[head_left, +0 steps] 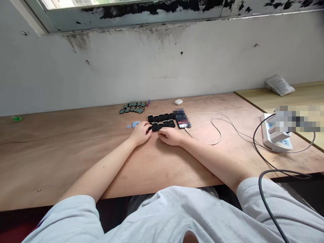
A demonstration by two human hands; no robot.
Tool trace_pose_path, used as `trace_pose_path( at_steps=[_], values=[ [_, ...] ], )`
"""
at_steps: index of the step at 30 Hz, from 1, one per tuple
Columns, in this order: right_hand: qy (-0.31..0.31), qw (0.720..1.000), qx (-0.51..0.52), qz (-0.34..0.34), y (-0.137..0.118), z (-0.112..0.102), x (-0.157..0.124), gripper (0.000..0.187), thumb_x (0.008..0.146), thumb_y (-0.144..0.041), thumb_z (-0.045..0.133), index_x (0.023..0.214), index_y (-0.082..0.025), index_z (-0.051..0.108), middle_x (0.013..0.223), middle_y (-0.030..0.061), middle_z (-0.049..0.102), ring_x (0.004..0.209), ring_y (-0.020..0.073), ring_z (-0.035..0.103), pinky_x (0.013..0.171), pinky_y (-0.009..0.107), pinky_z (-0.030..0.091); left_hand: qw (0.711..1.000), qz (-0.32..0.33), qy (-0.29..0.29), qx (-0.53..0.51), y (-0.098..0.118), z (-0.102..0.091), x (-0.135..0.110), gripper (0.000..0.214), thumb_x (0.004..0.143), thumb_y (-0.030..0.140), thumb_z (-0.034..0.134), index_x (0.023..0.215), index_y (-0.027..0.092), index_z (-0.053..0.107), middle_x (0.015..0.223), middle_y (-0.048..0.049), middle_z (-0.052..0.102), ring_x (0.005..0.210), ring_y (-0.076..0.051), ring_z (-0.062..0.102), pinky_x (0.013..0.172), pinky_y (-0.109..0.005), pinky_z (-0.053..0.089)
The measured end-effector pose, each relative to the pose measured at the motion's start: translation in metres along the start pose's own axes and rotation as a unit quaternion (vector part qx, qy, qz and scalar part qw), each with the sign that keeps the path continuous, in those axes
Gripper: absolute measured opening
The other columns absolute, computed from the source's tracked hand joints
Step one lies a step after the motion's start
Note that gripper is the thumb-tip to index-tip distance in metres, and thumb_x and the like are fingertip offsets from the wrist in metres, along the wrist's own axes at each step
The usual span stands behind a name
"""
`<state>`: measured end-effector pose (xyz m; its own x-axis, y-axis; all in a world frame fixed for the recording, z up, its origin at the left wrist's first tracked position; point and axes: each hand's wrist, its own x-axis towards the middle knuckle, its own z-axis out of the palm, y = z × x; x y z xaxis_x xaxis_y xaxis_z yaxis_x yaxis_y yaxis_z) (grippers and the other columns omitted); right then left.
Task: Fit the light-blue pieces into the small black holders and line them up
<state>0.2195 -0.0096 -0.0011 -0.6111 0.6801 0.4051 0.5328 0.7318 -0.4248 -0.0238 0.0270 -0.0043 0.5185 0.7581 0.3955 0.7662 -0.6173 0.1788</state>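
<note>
Our left hand (pixel 141 133) touches one of two rows of black parts (pixel 165 124); our right hand (pixel 171 136) lies beside it. Grips: we cannot tell.

Soft daylight from the overexposed window (pixel 69 2), faint shadows, wide-angle stretch toward edges.

I see daylight in the window (pixel 73 2) at upper left, over a black-blotched window frame (pixel 68 18) and a stained whitish wall (pixel 131 71), with a brown wooden worktop (pixel 50 148) across the middle and a paler tabletop (pixel 307 92) at far right.
</note>
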Motion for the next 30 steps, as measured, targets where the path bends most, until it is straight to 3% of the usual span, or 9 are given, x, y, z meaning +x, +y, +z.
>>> trace_pose_path(
  at_steps=[17, 24, 30],
  values=[
    [-0.036, 0.994, -0.095, -0.045, 0.000, 0.003, 0.003, 0.018, 0.096, -0.016, 0.052, 0.094, -0.018, 0.070, 0.092, 0.0089, 0.069, 0.084, 0.0204, 0.060, 0.078, 0.031, 0.042, 0.999, 0.028, -0.012, -0.028, -0.009, 0.002, 0.011, 0.030, 0.103, 0.035, 0.046, 0.119, 0.019, 0.065, 0.117, -0.0136, 0.065, 0.112, -0.031, 0.061, 0.100, -0.048, 0.050],
    [-0.047, 0.984, -0.144, -0.093, 0.004, 0.002, 0.003, 0.018, 0.099, -0.022, 0.052, 0.093, -0.018, 0.069, 0.089, 0.0084, 0.069, 0.082, 0.0204, 0.059, 0.076, 0.032, 0.040, 0.992, 0.067, -0.043, -0.093, -0.011, -0.009, 0.008, 0.030, 0.103, 0.035, 0.048, 0.127, 0.022, 0.061, 0.128, -0.0122, 0.063, 0.120, -0.029, 0.060, 0.106, -0.047, 0.050],
    [-0.061, 0.984, -0.133, -0.106, 0.000, -0.004, 0.005, 0.017, 0.099, -0.022, 0.053, 0.094, -0.018, 0.069, 0.090, 0.0084, 0.069, 0.081, 0.0200, 0.060, 0.077, 0.031, 0.041, 0.998, 0.019, -0.003, -0.060, -0.013, -0.006, 0.012, 0.032, 0.102, 0.037, 0.047, 0.127, 0.023, 0.062, 0.128, -0.0126, 0.063, 0.123, -0.030, 0.059, 0.110, -0.049, 0.047]
  ],
)
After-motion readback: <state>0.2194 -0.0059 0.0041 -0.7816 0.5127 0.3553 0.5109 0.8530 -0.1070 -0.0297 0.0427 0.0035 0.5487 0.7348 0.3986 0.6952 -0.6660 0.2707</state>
